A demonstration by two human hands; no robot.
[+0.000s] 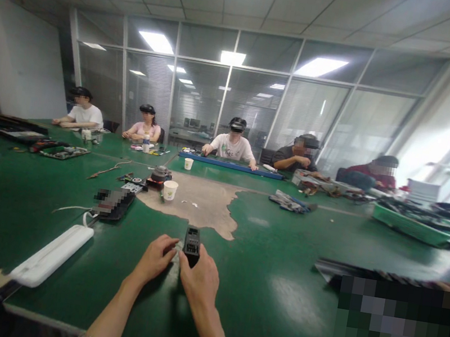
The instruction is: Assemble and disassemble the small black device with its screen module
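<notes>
In the lower middle of the head view, my right hand (202, 280) is closed around a black rectangular plastic part (193, 239). The part has slots and openings in its upper face. My thumb presses its left side and my fingers wrap the right. Just left of it is my left hand (157, 257), its fingers bent and the tips a little apart from the thumb. A small pale greyish patch (178, 248) shows between my left fingertips and the part; I cannot tell what it is.
A white power strip (53, 255) lies at left, beside a dark device (114, 205). Ahead are a paper cup (169, 190), a brown worn patch (202, 202) and grey gloves (290, 202). A green basket (416, 226) stands right. Several people sit across the table.
</notes>
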